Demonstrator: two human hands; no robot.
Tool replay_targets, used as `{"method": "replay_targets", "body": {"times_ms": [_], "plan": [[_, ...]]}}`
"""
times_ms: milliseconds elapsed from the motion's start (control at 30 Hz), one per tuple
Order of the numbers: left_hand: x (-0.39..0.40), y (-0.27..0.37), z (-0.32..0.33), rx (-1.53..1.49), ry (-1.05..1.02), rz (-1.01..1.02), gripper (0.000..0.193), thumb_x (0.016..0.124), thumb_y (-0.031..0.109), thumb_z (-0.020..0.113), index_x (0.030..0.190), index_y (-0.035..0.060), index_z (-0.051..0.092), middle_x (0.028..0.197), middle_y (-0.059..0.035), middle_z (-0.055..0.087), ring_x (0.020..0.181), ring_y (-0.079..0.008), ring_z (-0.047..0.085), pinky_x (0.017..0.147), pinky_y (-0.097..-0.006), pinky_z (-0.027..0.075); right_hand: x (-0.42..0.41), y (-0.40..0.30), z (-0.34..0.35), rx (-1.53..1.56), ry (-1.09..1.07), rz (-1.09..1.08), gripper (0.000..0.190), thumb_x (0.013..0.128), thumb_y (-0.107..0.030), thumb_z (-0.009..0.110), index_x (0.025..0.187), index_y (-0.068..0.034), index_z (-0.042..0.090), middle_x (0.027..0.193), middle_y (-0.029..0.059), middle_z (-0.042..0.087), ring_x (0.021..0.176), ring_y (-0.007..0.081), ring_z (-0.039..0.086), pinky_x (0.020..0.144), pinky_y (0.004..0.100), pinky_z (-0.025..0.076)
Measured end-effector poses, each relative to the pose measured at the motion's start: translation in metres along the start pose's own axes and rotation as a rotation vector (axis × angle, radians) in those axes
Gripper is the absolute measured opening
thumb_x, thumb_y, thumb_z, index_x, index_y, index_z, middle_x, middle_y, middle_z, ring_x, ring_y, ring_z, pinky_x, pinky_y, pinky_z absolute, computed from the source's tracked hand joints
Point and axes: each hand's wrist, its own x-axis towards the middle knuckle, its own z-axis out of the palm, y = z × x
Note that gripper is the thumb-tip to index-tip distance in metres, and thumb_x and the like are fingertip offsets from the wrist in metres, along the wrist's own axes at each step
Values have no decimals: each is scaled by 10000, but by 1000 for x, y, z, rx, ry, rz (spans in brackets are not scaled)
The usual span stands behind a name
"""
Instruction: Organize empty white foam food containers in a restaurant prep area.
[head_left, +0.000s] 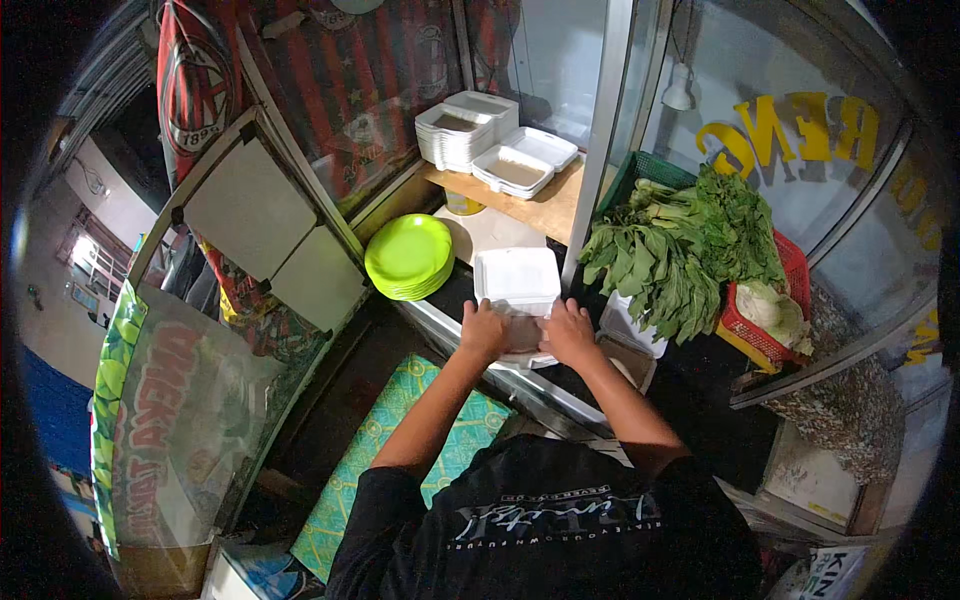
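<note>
Before me lies a white foam takeaway box (517, 276) with its lid raised at the far side and a brown sheet (523, 334) in its base. My left hand (484, 330) touches the box's left edge near the hinge, and my right hand (570, 331) is at its right edge, fingers on the rim. Partly under my right forearm, another open foam box (626, 352) holds a brown liner and something pale. Beyond, one more open foam box (517, 169) sits beside a stack of foam boxes (457, 135) on a wooden shelf (555, 202).
Green plastic plates (411, 255) are stacked at the left. Leafy greens (675, 255) spill from a green basket (652, 169) at the right, by a red basket (795, 262) with a cabbage (769, 307). A metal-framed glass post (600, 135) stands between shelf and greens.
</note>
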Motion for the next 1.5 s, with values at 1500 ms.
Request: {"method": "replay_targets", "body": {"times_ms": [1500], "plan": [[-49, 10, -9, -967, 543, -671, 242, 950, 177, 710, 1093, -17, 732, 907, -167, 763, 791, -231, 744, 760, -364, 573, -22, 8, 39, 525, 512, 269, 467, 965, -134, 663, 1416, -30, 603, 929, 235, 620, 883, 406, 623, 801, 469, 503]]}}
